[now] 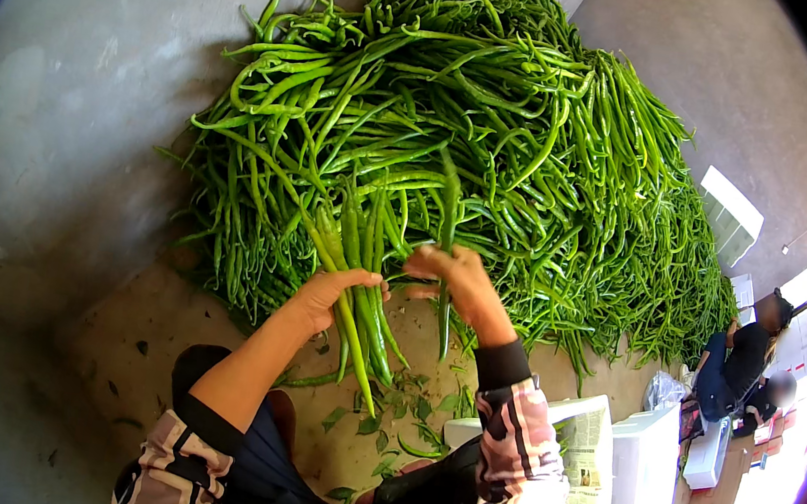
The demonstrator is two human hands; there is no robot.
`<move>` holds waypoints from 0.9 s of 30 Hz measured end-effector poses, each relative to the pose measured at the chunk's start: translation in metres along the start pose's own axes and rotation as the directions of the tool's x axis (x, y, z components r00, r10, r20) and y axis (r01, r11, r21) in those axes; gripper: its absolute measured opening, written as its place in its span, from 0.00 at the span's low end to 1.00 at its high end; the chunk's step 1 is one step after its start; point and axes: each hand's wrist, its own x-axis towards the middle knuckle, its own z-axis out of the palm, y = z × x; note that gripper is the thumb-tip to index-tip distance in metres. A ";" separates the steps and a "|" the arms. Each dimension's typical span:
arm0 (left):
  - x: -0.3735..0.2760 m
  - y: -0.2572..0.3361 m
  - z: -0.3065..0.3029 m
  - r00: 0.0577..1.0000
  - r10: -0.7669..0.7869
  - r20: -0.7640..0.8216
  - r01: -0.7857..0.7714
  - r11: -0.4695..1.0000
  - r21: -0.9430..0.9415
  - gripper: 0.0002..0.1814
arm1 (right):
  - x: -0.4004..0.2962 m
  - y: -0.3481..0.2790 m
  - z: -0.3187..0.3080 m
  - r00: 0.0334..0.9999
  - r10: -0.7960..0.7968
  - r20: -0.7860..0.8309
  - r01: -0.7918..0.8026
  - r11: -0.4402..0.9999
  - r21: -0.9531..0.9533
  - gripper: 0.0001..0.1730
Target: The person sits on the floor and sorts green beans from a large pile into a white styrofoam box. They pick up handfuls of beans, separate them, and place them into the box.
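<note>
My left hand (332,294) is closed around a bunch of long green chili peppers (365,315), whose ends hang down over the floor. To its right, my right hand (456,281) has a single long green pepper (449,212) upright between thumb and fingers, apart from the bunch. Beyond both hands rises a large heap of the same long green peppers (466,109), lying on the floor against a grey wall.
Loose leaves (392,402) lie on the concrete floor. At my right stand a newspaper-lined box (585,463) and a white foam box (640,477). Two people (734,361) are farther off at the right, among more boxes (707,455). A grey wall (89,100) is at the left.
</note>
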 end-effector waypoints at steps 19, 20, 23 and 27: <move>-0.001 -0.004 0.015 0.976 0.156 -0.154 -0.116 0.964 0.238 0.28 | -0.014 0.043 0.062 0.952 0.138 0.275 -0.151 0.988 0.027 0.23; -0.004 -0.004 0.012 0.975 0.166 -0.146 -0.107 0.933 0.344 0.29 | -0.016 0.040 0.061 0.934 0.161 0.319 -0.197 0.977 0.084 0.23; -0.009 0.007 0.019 0.994 0.106 -0.028 -0.085 0.908 0.411 0.42 | -0.022 0.029 0.046 0.897 0.118 0.427 -0.194 0.971 0.137 0.19; -0.013 0.026 0.029 0.977 0.167 0.130 -0.191 0.959 0.209 0.50 | -0.041 0.036 0.025 0.859 -0.015 0.512 -0.249 0.861 0.443 0.29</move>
